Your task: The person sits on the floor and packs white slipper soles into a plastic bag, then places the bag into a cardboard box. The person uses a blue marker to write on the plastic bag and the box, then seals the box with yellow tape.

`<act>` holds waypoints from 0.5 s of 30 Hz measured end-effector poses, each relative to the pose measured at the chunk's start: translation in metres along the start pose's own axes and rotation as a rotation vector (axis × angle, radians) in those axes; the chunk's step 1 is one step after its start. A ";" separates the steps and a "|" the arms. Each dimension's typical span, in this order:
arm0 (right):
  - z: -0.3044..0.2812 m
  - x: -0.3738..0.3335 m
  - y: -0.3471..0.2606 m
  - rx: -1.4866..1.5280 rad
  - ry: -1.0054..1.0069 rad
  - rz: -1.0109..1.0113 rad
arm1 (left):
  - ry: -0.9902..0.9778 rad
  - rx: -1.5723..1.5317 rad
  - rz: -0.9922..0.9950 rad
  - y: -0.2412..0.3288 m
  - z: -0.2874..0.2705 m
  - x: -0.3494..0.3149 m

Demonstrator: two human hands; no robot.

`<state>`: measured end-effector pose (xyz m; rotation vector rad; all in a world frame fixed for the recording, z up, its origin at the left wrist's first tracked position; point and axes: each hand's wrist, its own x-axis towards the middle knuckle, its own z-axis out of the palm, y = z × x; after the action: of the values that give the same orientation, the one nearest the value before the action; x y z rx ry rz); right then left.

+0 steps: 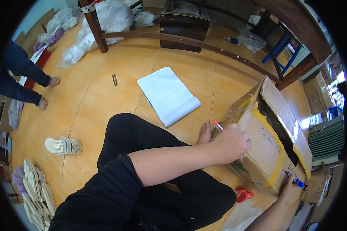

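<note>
A large cardboard box (254, 142) with yellow tape and handwriting stands on the floor at my right, its top flaps partly apart. My left hand (232, 144) reaches across my lap to the box's near side, closed round a slim pen (218, 125) with a red end sticking out. Lower on the box, my right hand (287, 188) grips a blue marker (296, 180) close to some writing on the cardboard. Whether the marker's tip touches the surface I cannot tell. Ahead of my crossed legs lies an open notebook (167, 94) with a curled page.
Small thread snips (114, 79) lie left of the notebook. White shoe soles (63, 146) are stacked at the left, with more soles (36, 192) below. A red tape roll (243, 195) sits by my knee. Another person's feet (46, 92) stand far left. A wooden table frame (173, 37) spans the back.
</note>
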<state>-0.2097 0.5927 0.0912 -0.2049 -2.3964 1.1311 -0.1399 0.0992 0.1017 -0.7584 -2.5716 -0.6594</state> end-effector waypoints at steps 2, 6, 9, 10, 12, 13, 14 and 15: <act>-0.002 0.000 0.006 -0.006 -0.001 -0.007 | -0.026 -0.012 -0.028 0.001 -0.003 0.001; -0.003 -0.004 -0.001 -0.061 0.015 0.017 | -0.021 -0.036 -0.039 0.002 -0.002 0.001; -0.001 -0.006 -0.008 -0.069 0.022 0.017 | 0.001 -0.029 -0.016 0.000 0.002 0.002; 0.000 -0.006 -0.008 -0.063 0.023 0.019 | 0.005 -0.027 -0.017 -0.001 0.003 0.002; 0.000 -0.006 -0.006 -0.063 0.017 0.017 | 0.022 -0.033 -0.010 -0.002 0.004 0.002; 0.000 -0.005 -0.003 -0.055 0.014 0.018 | 0.015 -0.024 -0.015 -0.002 0.005 0.002; -0.001 -0.004 -0.001 -0.068 0.012 0.026 | 0.016 -0.022 -0.015 -0.003 0.005 0.003; -0.002 -0.003 0.002 -0.074 0.009 0.035 | 0.015 -0.016 -0.017 -0.002 0.005 0.003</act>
<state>-0.2062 0.5942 0.0890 -0.2770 -2.4375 1.0549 -0.1445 0.1011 0.0981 -0.7345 -2.5643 -0.6891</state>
